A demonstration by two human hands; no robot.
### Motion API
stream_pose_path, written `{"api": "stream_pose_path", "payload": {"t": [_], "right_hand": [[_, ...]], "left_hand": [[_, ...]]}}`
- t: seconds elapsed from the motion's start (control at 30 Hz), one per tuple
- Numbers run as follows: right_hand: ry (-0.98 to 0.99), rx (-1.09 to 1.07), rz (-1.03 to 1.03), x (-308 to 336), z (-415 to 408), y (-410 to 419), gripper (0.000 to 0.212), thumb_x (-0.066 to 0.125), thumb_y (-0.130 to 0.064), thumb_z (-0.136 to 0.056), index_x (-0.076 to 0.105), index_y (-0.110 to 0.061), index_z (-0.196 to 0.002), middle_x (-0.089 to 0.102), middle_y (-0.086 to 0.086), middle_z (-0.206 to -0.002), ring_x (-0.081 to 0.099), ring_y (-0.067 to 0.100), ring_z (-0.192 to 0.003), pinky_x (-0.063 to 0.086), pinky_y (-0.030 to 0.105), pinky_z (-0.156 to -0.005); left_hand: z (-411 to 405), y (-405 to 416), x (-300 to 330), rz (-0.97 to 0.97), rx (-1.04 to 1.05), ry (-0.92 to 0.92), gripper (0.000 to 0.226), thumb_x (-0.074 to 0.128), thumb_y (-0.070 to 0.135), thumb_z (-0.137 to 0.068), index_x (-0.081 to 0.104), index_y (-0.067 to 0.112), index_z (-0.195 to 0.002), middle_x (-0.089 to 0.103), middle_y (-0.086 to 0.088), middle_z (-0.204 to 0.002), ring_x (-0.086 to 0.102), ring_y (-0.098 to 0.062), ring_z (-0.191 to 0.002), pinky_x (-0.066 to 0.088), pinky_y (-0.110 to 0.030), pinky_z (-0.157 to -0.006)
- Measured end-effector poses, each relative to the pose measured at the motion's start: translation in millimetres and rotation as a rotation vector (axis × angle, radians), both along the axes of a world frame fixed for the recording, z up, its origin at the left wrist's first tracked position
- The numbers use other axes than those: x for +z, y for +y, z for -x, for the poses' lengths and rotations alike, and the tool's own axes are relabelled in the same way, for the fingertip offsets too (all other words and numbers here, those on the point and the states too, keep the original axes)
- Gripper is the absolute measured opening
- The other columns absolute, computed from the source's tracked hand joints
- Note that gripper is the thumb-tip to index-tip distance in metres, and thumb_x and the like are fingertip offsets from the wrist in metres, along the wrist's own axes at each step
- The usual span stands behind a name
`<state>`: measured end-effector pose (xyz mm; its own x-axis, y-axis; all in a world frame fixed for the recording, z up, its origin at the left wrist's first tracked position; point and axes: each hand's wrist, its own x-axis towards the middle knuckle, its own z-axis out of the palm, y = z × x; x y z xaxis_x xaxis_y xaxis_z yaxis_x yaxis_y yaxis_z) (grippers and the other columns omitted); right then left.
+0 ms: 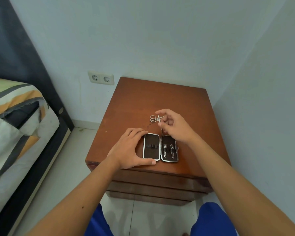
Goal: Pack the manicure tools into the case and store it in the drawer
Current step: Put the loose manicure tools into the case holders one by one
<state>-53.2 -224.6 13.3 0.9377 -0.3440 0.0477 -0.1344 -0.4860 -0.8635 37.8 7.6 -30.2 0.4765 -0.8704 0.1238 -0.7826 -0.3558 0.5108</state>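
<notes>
A small manicure case point(151, 147) lies open and flat on the brown wooden nightstand point(143, 99), near its front edge. Its right half holds two metal nail clippers point(168, 149) under black elastic loops; the left half's loops are empty. My left hand point(129, 149) holds the case's left half, fingers at its top edge and thumb along its bottom edge. My right hand point(172, 124) hovers just beyond the case and pinches a thin metal tool point(160, 126) that points down towards the case hinge. Small silver scissors point(154, 118) lie on the nightstand behind the hand.
The nightstand has stacked drawers point(157, 186) on its front, all closed, and stands in a wall corner. A bed with a striped cover point(15, 116) is at the left. A double wall socket point(100, 78) sits behind. Tiled floor lies between bed and nightstand.
</notes>
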Motion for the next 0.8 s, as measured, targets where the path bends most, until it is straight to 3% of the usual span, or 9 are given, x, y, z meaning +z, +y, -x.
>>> {"api": "stream_pose_path", "payload": {"t": [0.13, 0.37, 0.8], "right_hand": [[-0.013, 0.015, -0.130, -0.4, 5.8, 11.8, 0.033, 0.075, -0.006, -0.095, 0.066, -0.017, -0.124, 0.071, 0.007, -0.085, 0.067, 0.018, -0.071, 0.059, 0.039, -0.080], [0.027, -0.058, -0.060, -22.9, 7.2, 17.8, 0.034, 0.084, -0.022, -0.088, 0.070, -0.023, -0.119, 0.080, -0.004, -0.083, 0.058, -0.001, -0.065, 0.046, 0.024, -0.076], [0.044, -0.059, 0.073, -26.7, 9.1, 20.1, 0.035, 0.090, -0.022, -0.081, 0.076, -0.027, -0.113, 0.074, -0.010, -0.087, 0.055, 0.003, -0.074, 0.049, 0.022, -0.075]], "left_hand": [[-0.3, 0.1, -1.2, 0.009, 0.006, 0.012, 0.119, 0.075, 0.092, -0.063, 0.042, 0.027, -0.157, 0.042, 0.014, -0.156, 0.029, -0.004, -0.146, 0.026, -0.027, -0.124], [-1.4, -0.4, -3.0, 0.022, 0.008, 0.027, 0.121, 0.075, 0.092, -0.060, 0.044, 0.026, -0.156, 0.044, 0.014, -0.154, 0.031, -0.005, -0.146, 0.029, -0.031, -0.125], [-1.0, -0.6, -3.0, 0.017, 0.014, 0.022, 0.121, 0.075, 0.093, -0.060, 0.043, 0.028, -0.157, 0.042, 0.015, -0.155, 0.029, -0.004, -0.147, 0.029, -0.031, -0.126]]}}
